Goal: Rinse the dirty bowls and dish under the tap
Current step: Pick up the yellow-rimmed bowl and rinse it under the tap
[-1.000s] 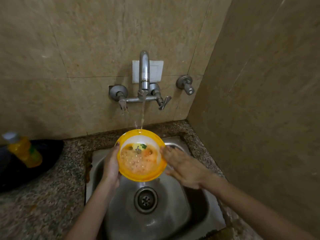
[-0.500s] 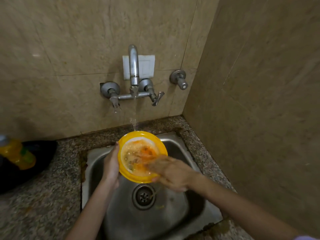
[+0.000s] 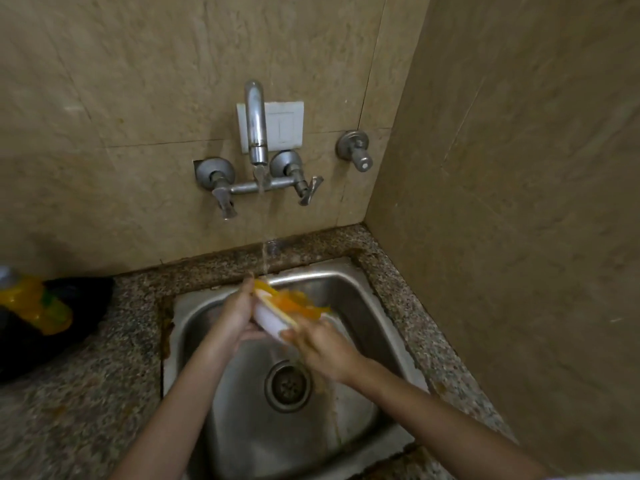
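A yellow-rimmed bowl (image 3: 277, 311) with a white underside is tipped steeply over the steel sink (image 3: 349, 282), blurred by motion, with orange liquid spilling from it to the right. My left hand (image 3: 235, 313) grips its left edge from below. My right hand (image 3: 322, 344) touches the bowl's lower right rim; its fingers are too blurred to read. Water runs from the wall tap (image 3: 255, 126) and falls at the bowl's far edge.
The drain (image 3: 287, 384) lies under my hands. A speckled granite counter (image 3: 86, 393) surrounds the sink. A yellow bottle (image 3: 38, 303) lies on a dark pan (image 3: 79, 299) at far left. Tiled walls close in behind and at right, with a second valve (image 3: 355, 148).
The bowl has tipped from facing me to steeply tilted, pouring its orange contents into the sink. My right hand has slid from inside the bowl to its lower rim.
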